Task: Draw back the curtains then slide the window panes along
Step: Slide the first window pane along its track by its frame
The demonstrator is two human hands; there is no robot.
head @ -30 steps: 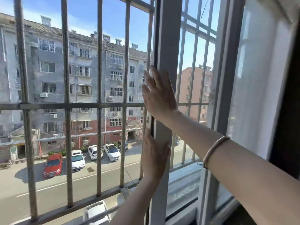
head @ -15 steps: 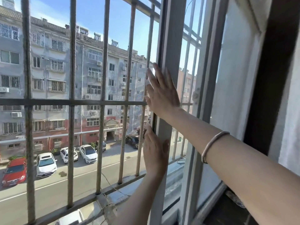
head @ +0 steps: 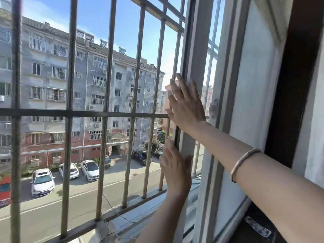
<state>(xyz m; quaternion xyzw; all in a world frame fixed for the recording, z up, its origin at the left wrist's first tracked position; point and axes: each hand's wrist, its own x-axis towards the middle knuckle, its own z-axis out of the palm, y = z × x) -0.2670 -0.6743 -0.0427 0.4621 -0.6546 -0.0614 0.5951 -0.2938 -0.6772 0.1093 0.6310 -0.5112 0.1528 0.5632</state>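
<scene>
The sliding window pane's grey upright frame (head: 196,50) stands right of centre, with open air to its left. My right hand (head: 185,106), with a bracelet on the forearm, lies flat and high against that frame, fingers spread upward. Just below, my left hand (head: 175,171) presses flat on the same frame edge. Neither hand grips anything. A second pane's frame (head: 229,67) with pale glass sits close behind to the right. A pale strip at the far right edge (head: 315,137) may be a curtain; I cannot tell.
Outside the opening, metal security bars (head: 105,113) cross the whole view, with buildings, a street and parked cars beyond. A dark upright band (head: 289,85) borders the window on the right. A patterned strip (head: 257,228) lies on the dark sill.
Both hands have moved right with the pane's frame, which now sits closer to the second pane's frame. The opening on the left is wider.
</scene>
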